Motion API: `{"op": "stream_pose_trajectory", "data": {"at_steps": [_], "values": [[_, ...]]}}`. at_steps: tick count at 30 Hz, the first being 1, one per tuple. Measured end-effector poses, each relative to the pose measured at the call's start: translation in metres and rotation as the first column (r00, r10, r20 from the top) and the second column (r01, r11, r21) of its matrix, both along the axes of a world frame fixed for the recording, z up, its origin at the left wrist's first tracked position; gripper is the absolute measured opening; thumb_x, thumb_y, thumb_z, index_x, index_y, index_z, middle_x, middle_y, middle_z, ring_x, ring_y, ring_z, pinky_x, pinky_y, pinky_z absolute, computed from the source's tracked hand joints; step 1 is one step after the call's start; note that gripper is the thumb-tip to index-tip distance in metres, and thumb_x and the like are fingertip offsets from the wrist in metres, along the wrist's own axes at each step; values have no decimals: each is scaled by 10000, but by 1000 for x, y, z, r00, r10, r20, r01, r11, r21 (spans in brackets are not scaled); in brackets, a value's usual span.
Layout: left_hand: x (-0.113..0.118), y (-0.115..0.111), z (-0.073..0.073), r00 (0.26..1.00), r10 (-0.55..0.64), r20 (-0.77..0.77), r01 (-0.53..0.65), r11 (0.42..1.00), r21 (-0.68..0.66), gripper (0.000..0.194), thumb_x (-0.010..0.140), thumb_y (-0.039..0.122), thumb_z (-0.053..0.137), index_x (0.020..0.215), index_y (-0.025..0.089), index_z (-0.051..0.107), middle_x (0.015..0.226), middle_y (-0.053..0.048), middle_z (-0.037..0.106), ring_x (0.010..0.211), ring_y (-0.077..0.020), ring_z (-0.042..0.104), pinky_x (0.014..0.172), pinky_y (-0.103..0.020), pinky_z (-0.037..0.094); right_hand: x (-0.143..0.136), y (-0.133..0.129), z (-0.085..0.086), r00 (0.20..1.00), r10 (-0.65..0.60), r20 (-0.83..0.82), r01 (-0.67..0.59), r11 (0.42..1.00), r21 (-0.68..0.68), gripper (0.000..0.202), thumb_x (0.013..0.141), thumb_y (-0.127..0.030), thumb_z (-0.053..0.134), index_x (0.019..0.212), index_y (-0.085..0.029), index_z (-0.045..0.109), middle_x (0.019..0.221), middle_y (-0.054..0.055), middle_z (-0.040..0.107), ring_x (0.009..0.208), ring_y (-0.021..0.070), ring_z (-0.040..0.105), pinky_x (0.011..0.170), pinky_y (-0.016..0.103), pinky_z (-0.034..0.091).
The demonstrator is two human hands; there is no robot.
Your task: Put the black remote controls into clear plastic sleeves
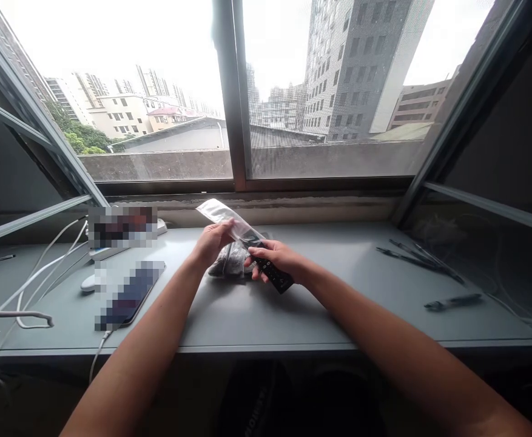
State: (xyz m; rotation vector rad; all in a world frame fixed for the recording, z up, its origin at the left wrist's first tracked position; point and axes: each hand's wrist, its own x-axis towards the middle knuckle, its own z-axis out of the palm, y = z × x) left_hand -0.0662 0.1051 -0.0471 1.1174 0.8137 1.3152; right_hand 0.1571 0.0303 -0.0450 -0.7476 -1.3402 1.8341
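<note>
A black remote control (275,276) is partly inside a clear plastic sleeve (220,211), its lower end with buttons sticking out toward the right. My left hand (214,241) pinches the sleeve near its middle. Wrapped round the remote at the sleeve's edge is my right hand (280,258), thumb on top and fingers beneath. Behind and below both hands, a grey bundle in clear plastic (232,262) lies on the grey desk (266,321); part of it is hidden by the hands.
On the left are a phone (131,297) with a cable, a white power strip (159,229), a small white item (90,283) and loose white cables. Several pens (420,261) and another pen (452,302) lie at the right. A window stands behind the desk.
</note>
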Motion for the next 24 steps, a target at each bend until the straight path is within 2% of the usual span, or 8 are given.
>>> {"op": "stream_pose_trajectory", "data": {"at_steps": [2,4,7,10,13,16,19,24], "values": [[-6,7,1,957,268,109,-270,963,11,300,823,374,910,917,127,770,866,-79,773,766,-183,740,769,-300,635,-1,0,1,999,-37,0,37,999,0,231,1012,-330,773,1080,-169,621,946,111,821,630,193,774,429,228,576],[-13,13,3,852,495,172,-501,865,-7,262,853,370,872,891,153,730,780,-35,729,683,-157,710,687,-270,623,-1,0,3,991,-131,-8,131,991,-1,203,1026,-314,751,1056,-161,621,929,125,822,633,192,774,435,227,578],[-19,15,6,784,598,163,-599,799,-50,248,880,382,822,868,169,695,682,-15,670,599,-159,687,575,-247,576,1,0,8,957,-283,-67,284,959,5,212,1018,-327,762,1012,-160,630,1123,173,818,707,204,806,430,222,570],[-17,13,6,827,545,136,-548,836,-22,257,850,387,817,817,174,675,641,-9,639,541,-152,646,514,-236,527,7,0,12,945,-302,-129,306,952,17,244,996,-381,783,1063,-174,672,1462,181,704,859,255,850,426,223,563],[-11,9,2,904,417,93,-425,902,84,279,809,399,833,766,168,683,633,-9,630,508,-128,578,502,-237,498,14,-1,14,980,-163,-118,170,984,53,363,982,-396,787,1293,-225,709,1613,151,594,917,293,862,428,216,548],[-6,3,-1,981,194,-11,-191,975,115,310,783,427,862,782,143,737,689,-51,694,588,-168,639,585,-280,544,16,-2,14,998,2,-65,3,997,79,541,966,-397,801,1470,-253,669,1501,158,679,873,302,865,428,215,536],[-2,-4,-2,991,-24,-131,29,999,41,348,768,440,891,835,115,786,798,-108,767,710,-236,722,710,-345,592,14,-5,13,995,100,-9,-100,992,72,610,961,-439,819,1512,-235,657,1267,153,790,826,292,858,443,219,543],[1,-8,2,981,-148,-124,147,989,-11,412,852,446,835,1059,90,814,1058,-191,824,956,-312,788,853,-376,622,13,-9,11,981,177,80,-182,981,65,566,914,-477,880,1380,-189,742,1320,171,768,875,299,856,471,229,570]]}}
